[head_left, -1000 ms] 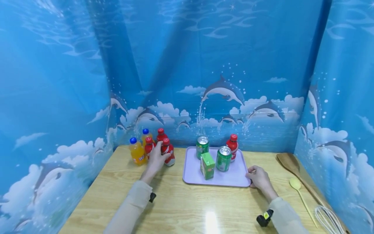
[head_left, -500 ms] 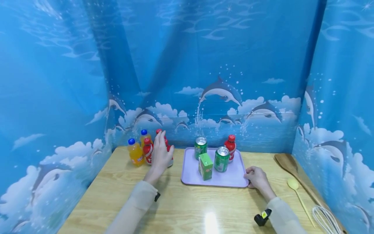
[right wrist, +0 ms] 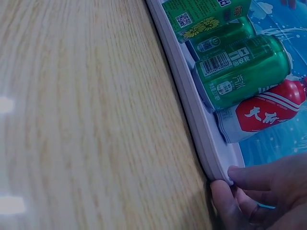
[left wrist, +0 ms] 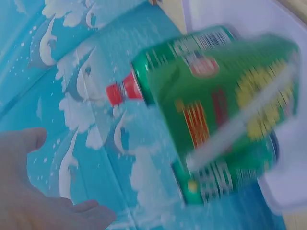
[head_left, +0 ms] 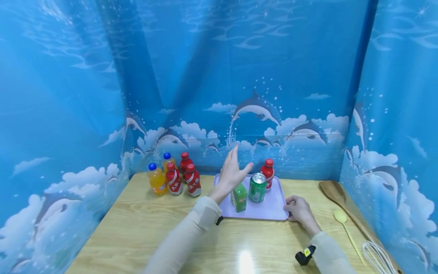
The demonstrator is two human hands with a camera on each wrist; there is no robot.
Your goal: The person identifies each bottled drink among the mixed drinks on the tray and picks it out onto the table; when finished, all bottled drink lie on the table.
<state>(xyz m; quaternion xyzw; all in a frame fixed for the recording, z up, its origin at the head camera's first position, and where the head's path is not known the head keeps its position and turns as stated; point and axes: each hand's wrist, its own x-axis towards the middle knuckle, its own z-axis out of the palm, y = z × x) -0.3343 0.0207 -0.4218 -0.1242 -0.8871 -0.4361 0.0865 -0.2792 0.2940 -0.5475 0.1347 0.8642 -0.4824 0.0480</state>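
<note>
My left hand [head_left: 232, 174] is above the left part of the lilac tray [head_left: 270, 208], fingers straight, thumb spread, holding nothing. In the left wrist view this hand [left wrist: 43, 191] stands apart from a green drink carton [left wrist: 225, 91] and the green cans. On the tray are the carton [head_left: 239, 198], a green can [head_left: 257, 188] and a red-capped bottle [head_left: 268, 173]. A second can [right wrist: 218, 44] is hidden behind my left hand in the head view. My right hand [head_left: 300, 211] pinches the tray's front right corner between thumb and fingers, close up in the right wrist view.
Left of the tray stand several bottles: red ones [head_left: 193, 184] and orange-juice ones [head_left: 157, 182] with blue caps. At the right edge lie a wooden spatula [head_left: 337, 192], a yellow spoon [head_left: 340, 216] and a whisk [head_left: 378, 257]. A dolphin-print curtain [head_left: 191, 95] encloses the table.
My left hand has left the red bottles and swung right over the tray, its fingers straightening. One red bottle now stands nearer the front. My right hand keeps hold of the tray corner.
</note>
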